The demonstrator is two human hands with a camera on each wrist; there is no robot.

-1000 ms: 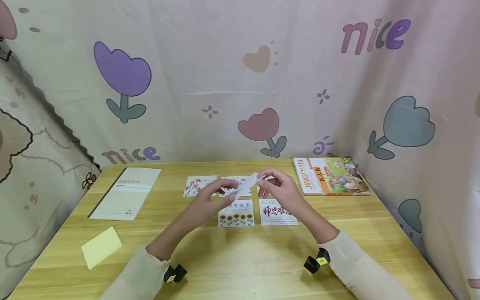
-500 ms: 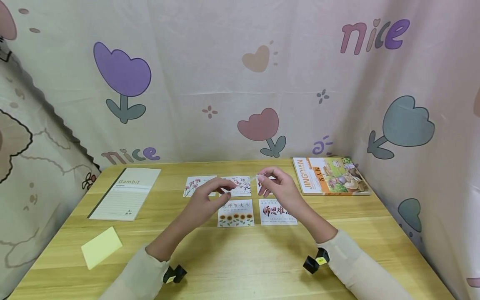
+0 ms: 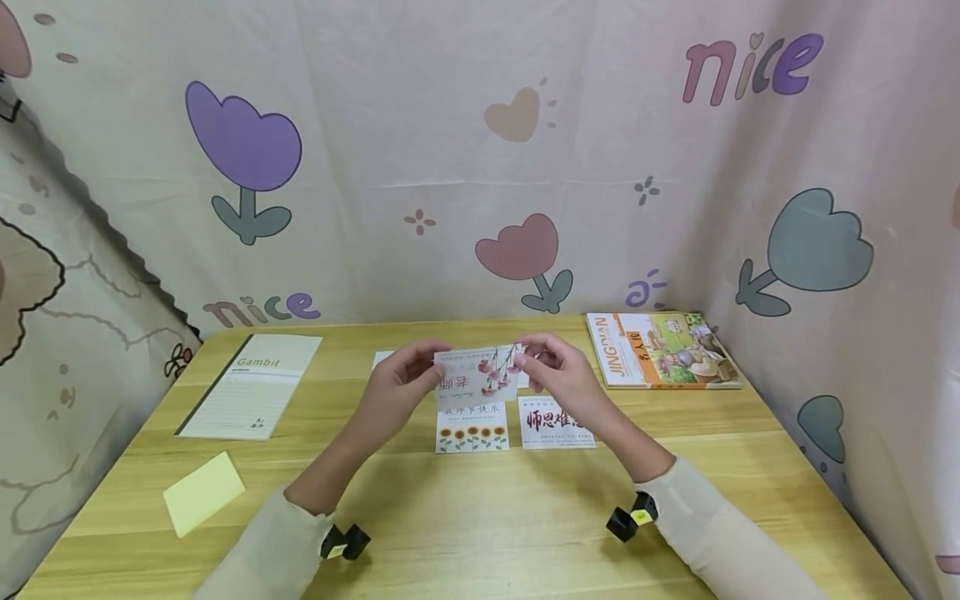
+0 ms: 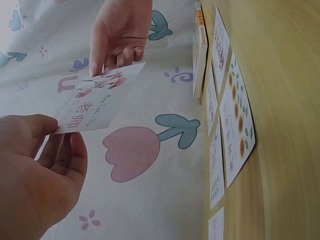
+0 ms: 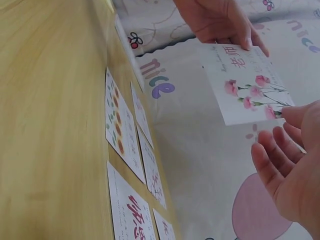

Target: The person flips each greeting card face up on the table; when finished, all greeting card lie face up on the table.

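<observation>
A greeting card (image 3: 472, 379) printed with pink carnations and red characters is held up over the table, its print upside down in the head view. My left hand (image 3: 397, 387) pinches its left edge between thumb and fingers. At the opposite side, my right hand (image 3: 558, 379) pinches a corner by the flower stems, as the right wrist view shows, its other fingers loosely bent. Below lie a sunflower card (image 3: 472, 435) and a card with large red characters (image 3: 551, 423). Behind these, a back row of cards is mostly hidden by the hands and the held card.
A Gambit notebook (image 3: 251, 387) lies at the back left, with a pale yellow paper pad (image 3: 203, 493) nearer the front. At the back right is a book (image 3: 663, 350) with an orange and white cover. A printed curtain (image 3: 390, 167) hangs along the table's far edge.
The held card has swung from tilted, through nearly edge-on, to showing its printed face. My left hand has shifted slightly left and up with its edge; the right hand has barely moved.
</observation>
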